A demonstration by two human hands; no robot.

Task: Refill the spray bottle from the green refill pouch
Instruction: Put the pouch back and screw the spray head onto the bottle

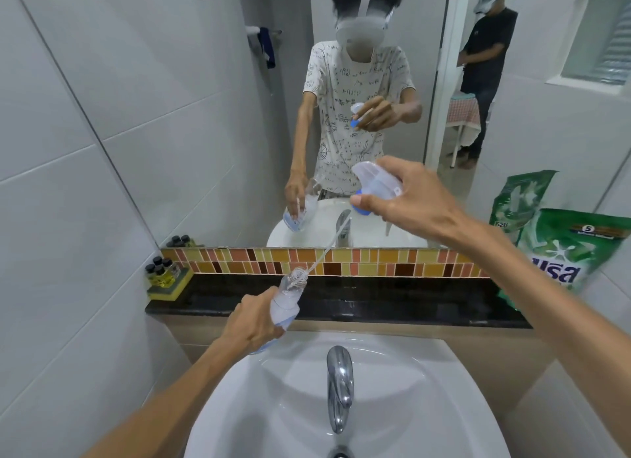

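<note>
My left hand grips the clear spray bottle above the sink's left rim, tilted with its open neck pointing up and right. My right hand holds the detached white and blue spray head high above the tap. Its thin dip tube slants down, and the tube's lower end sits at the bottle's mouth. The green refill pouch stands upright on the black ledge at the right, leaning on the wall.
A white sink with a chrome tap lies below my hands. Small dark-capped bottles on a yellow sponge sit at the ledge's left end. A mirror above the tile strip reflects me and another person in the doorway.
</note>
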